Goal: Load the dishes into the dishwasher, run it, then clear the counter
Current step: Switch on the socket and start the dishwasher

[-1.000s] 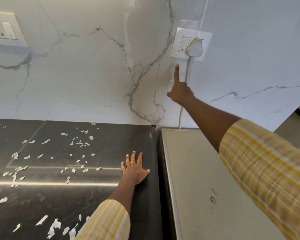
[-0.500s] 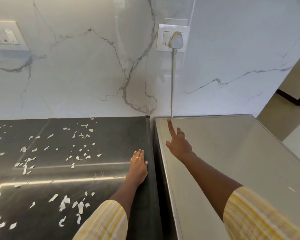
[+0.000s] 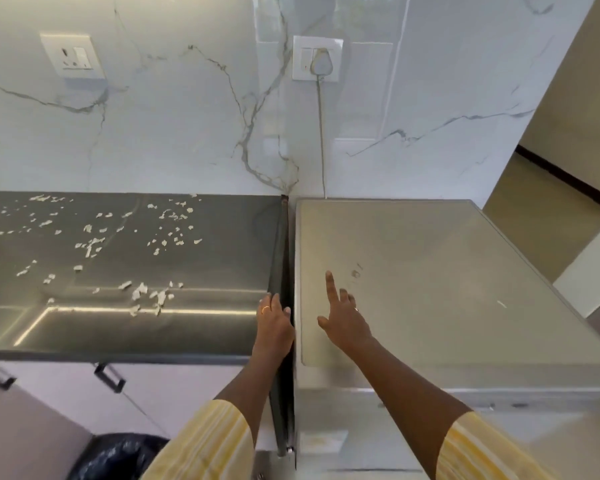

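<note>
1. The dishwasher [image 3: 430, 254] is standing at the right, just beside the dark desk [image 3: 205, 334], with a narrow gap between them. Its back is sitting against the marble wall [image 3: 187, 133] and its front is facing the person. Its flat silver top is running from the front edge straight back to the wall.
2. The left hand [image 3: 272, 323] is resting on the right edge of the desk. Its fingers are lying flat and close together, holding nothing, with the fingertips pointing toward the wall.
3. The right hand [image 3: 343, 318] is reaching over the near left part of the dishwasher top. The index finger is sticking out straight toward the wall, the thumb is spreading to the side, and the other fingers are bending loosely; it is holding nothing. Whether it is touching the top is impossible to tell.
4. A white plug [image 3: 321, 64] is sitting in the socket [image 3: 336, 46] above the dishwasher, and its cord [image 3: 322, 140] is hanging down the wall behind the machine.
5. White scraps [image 3: 139, 292] are lying scattered across the desk, well left of the left hand.
6. A second socket [image 3: 72, 56] is showing on the wall further left.
</note>
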A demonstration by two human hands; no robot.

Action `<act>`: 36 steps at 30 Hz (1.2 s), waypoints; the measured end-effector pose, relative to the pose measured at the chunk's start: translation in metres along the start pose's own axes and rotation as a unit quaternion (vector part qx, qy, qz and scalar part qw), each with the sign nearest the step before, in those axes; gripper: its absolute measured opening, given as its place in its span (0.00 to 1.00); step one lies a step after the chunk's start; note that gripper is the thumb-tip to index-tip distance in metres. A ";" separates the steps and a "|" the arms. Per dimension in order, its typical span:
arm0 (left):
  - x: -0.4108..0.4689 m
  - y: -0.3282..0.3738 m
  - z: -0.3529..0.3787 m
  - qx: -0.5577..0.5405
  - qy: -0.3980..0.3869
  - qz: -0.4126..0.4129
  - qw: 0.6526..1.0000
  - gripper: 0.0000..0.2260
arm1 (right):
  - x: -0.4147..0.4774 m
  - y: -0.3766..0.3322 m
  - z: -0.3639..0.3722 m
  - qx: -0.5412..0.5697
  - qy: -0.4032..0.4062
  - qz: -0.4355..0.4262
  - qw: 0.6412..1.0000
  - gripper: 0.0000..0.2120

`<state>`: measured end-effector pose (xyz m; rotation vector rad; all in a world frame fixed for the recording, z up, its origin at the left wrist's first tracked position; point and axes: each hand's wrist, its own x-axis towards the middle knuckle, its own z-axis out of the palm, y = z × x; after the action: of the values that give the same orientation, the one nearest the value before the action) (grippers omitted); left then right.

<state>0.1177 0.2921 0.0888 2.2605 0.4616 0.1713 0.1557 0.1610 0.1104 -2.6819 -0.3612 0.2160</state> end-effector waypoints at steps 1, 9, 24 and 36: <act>-0.013 0.002 0.003 0.004 0.001 0.005 1.000 0.21 | -0.014 0.006 0.002 0.025 -0.009 0.010 1.000 0.41; -0.105 -0.015 0.017 0.143 -0.061 0.157 0.975 0.22 | -0.119 0.030 0.026 0.122 0.102 -0.005 0.987 0.21; -0.114 -0.050 0.050 0.322 0.013 0.260 0.910 0.47 | -0.132 0.046 0.137 0.435 0.041 0.290 0.852 0.17; -0.105 -0.049 0.061 0.325 0.115 0.311 0.886 0.38 | -0.102 0.039 0.140 0.544 0.060 0.386 0.743 0.15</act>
<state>0.0237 0.2398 0.0141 3.0081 -0.1487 0.7074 0.0381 0.1516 -0.0221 -1.4870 0.7484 0.3445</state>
